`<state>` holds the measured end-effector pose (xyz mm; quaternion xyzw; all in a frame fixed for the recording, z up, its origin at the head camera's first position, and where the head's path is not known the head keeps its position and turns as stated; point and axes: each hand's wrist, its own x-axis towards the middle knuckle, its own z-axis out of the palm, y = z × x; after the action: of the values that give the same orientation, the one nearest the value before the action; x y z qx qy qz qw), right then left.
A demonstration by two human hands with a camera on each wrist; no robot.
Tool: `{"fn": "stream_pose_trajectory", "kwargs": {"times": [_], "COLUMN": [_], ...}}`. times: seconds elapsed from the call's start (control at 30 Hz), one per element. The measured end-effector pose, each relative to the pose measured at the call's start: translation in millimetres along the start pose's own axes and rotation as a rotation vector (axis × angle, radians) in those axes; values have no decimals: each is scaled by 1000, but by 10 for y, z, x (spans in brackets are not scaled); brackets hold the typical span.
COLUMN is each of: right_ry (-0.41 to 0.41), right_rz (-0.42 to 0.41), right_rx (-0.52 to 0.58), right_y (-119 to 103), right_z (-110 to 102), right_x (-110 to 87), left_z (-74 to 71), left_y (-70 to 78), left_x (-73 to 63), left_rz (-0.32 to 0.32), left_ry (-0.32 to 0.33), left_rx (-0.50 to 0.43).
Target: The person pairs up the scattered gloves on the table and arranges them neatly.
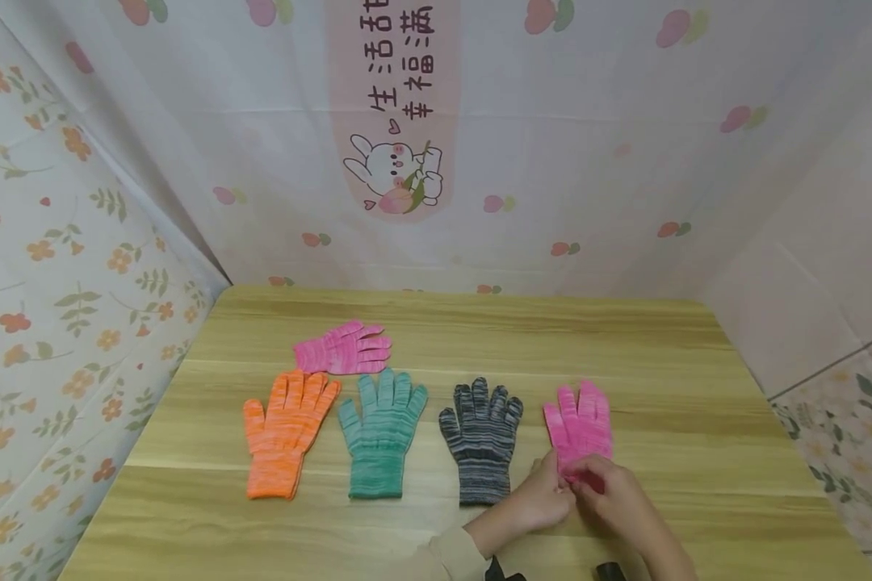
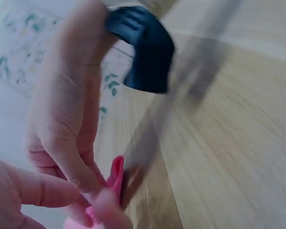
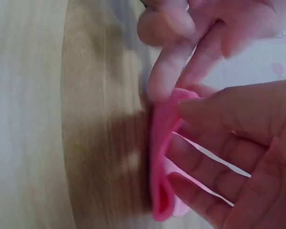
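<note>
A pink knit glove [image 1: 584, 415] lies at the right of the row, its fingers pointing away and its cuff towards the person. At that cuff my right hand [image 1: 614, 492] pinches the edge between thumb and fingers. The cuff [image 3: 162, 157] stands slightly lifted and gaping in the right wrist view. My left hand [image 1: 541, 496] holds the cuff's near corner beside it. The left fingertips [image 3: 160, 88] meet the cuff end there; blur hides part of the grip in the left wrist view. Left of the hands lies a black-and-grey glove [image 1: 483, 444].
Further left lie a green glove [image 1: 381, 440] and an orange glove [image 1: 287, 436]. Behind them a second pink glove [image 1: 345, 349] lies sideways. All rest on a wood-grain table [image 1: 661, 347]. A patterned curtain [image 1: 552, 161] hangs behind its far edge.
</note>
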<state>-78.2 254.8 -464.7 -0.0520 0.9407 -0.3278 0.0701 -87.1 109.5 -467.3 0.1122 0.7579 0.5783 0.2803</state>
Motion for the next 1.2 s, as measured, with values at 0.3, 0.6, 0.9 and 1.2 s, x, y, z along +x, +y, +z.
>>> {"fn": "stream_pose_trajectory", "kwargs": {"times": [0.3,0.6,0.9,1.2], "right_ry": [134,94,87,174], "right_rz": [-12,136,267,33], "right_rx": [98,105,344,46], "right_y": [104,248,247,226], "right_z": [-95,-256,-289,-239], "right_x": [-25,201,310,281], "left_z": [2,96,114,185], "left_y": [-6,-35,7,-84], "left_x": [-167,-181,-157,-105], "left_rz": [287,294,279,340], "left_ry": [65,-63,-110,-10], "left_rx": [1131,1316,1312,1358]}}
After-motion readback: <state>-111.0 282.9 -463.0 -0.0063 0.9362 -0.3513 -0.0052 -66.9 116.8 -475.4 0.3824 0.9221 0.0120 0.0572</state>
